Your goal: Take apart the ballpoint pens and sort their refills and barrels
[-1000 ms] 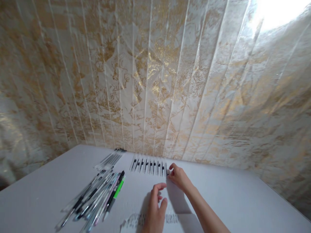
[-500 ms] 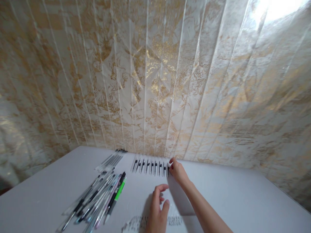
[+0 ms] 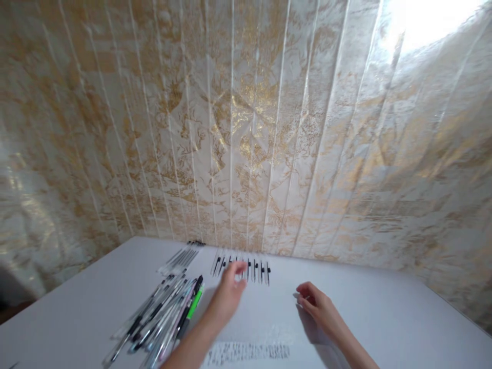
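Note:
My left hand (image 3: pixel 228 289) is above the table at the near side of a row of slim clear pens with black parts (image 3: pixel 255 270), covering part of the row. Its thumb and fingers are apart, with nothing seen between them. To the right of the row is my right hand (image 3: pixel 315 303), low over the table, thumb and fingers drawn together. A small greyish tip shows at its fingertips, too small and blurred to name. A heap of mixed pens (image 3: pixel 157 312) lies left of my left forearm, with a green and black pen (image 3: pixel 195 302) along its right side.
Behind the heap lies a group of thin clear sticks with dark ends (image 3: pixel 182 258). A sheet with rows of dark marks (image 3: pixel 249 352) lies at the near edge of the white table (image 3: pixel 384 312). A shiny gold-patterned covering (image 3: pixel 249 128) rises behind the table.
My right hand has left the right end of the pen row and moved right and nearer. My left hand has moved forward and left, over the row. The view has shifted slightly.

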`<state>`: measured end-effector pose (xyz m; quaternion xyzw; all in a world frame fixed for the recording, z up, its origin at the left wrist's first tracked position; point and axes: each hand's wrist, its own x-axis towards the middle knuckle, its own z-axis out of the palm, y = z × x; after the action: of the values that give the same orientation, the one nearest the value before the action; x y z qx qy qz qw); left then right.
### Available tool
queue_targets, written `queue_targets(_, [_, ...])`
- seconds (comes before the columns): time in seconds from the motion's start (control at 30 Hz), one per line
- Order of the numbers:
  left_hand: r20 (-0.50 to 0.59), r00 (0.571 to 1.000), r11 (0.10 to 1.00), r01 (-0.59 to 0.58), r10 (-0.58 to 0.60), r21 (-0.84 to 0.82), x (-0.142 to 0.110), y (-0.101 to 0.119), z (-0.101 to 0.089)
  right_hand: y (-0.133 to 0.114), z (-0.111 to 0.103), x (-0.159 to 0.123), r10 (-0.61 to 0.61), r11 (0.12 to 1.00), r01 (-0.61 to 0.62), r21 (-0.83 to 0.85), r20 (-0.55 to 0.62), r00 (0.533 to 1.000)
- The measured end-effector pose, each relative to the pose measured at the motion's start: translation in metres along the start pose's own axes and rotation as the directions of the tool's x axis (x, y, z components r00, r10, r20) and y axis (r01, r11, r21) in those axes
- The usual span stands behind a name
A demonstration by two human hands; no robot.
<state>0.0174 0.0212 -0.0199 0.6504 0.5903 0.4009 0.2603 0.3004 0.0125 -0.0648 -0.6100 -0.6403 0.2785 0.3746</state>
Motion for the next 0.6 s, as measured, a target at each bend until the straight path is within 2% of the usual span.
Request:
queue_targets(0.07, [-0.113, 0.992, 0.99, 0.062, -0.048, 0.123, 0.039, -0.024, -0.049, 0.014, -0.01, -0.021, 0.015, 0.996, -0.014, 0.093, -0.013, 1.0])
queue_targets(0.13, [-0.205, 0.97, 0.953, 0.178, -0.129, 0.246, 0.069, -0.054, -0.096, 0.023, -0.018, -0.036, 0.05, 0.98, -0.041, 0.194, -0.041, 0.998])
queue_targets(0.2, [-0.235, 0.946, 0.892, 0.295, -0.222, 0.343, 0.087, -0.081, -0.131, 0.026, -0.021, -0.044, 0.084, 0.959, -0.062, 0.275, -0.068, 0.994])
queue_targets(0.23, [-0.227, 0.938, 0.862, 0.333, -0.261, 0.383, 0.092, -0.092, -0.141, 0.026, -0.022, -0.045, 0.095, 0.95, -0.068, 0.304, -0.076, 0.993])
queue_targets(0.3, [-0.19, 0.924, 0.808, 0.382, -0.332, 0.449, 0.097, -0.11, -0.149, 0.024, -0.021, -0.045, 0.103, 0.939, -0.068, 0.338, -0.087, 0.991])
queue_targets(0.4, [-0.128, 0.909, 0.761, 0.404, -0.398, 0.508, 0.097, -0.125, -0.144, 0.022, -0.018, -0.042, 0.112, 0.933, -0.074, 0.353, -0.089, 0.99])
queue_targets(0.5, [-0.09, 0.905, 0.753, 0.399, -0.417, 0.523, 0.097, -0.131, -0.141, 0.025, -0.017, -0.042, 0.13, 0.92, -0.091, 0.381, -0.078, 0.988])
queue_targets(0.6, [-0.089, 0.916, 0.769, 0.379, -0.392, 0.514, 0.095, -0.125, -0.149, 0.026, -0.019, -0.042, 0.152, 0.897, -0.113, 0.426, -0.06, 0.986])
